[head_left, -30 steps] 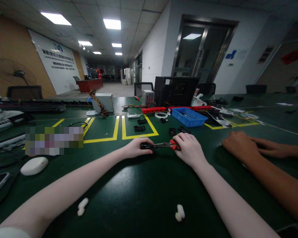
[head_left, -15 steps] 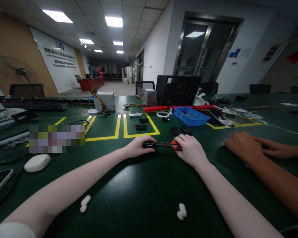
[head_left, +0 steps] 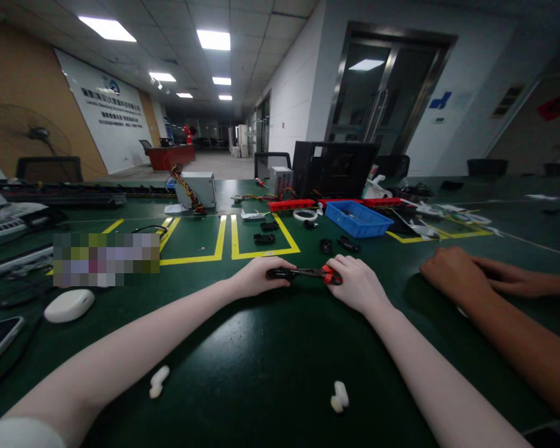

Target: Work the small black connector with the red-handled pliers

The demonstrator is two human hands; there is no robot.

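My right hand [head_left: 358, 281] is closed around the red handles of a pair of long-nosed pliers [head_left: 332, 274]. The jaws point left and reach the end of a small, dark, glossy black part [head_left: 280, 274]. My left hand [head_left: 256, 277] grips that part between thumb and fingers; its exact kind I cannot make out. Both hands are low over the green table [head_left: 242, 348]. Just beyond them lie similar small black pieces, including one black piece [head_left: 264, 239] inside a yellow taped box and another black piece [head_left: 325, 246] near my right hand.
A blue tray [head_left: 358, 220] stands past my right hand, before a black computer case [head_left: 333, 169]. A power supply unit [head_left: 200, 188] sits at the back left. White earbuds [head_left: 340, 397] lie near me. At the right rest a co-worker's hands [head_left: 457, 274].
The black part in my left hand has turned slightly, showing a different face. Pliers and hands stay almost in place; the whole view has shifted a little.
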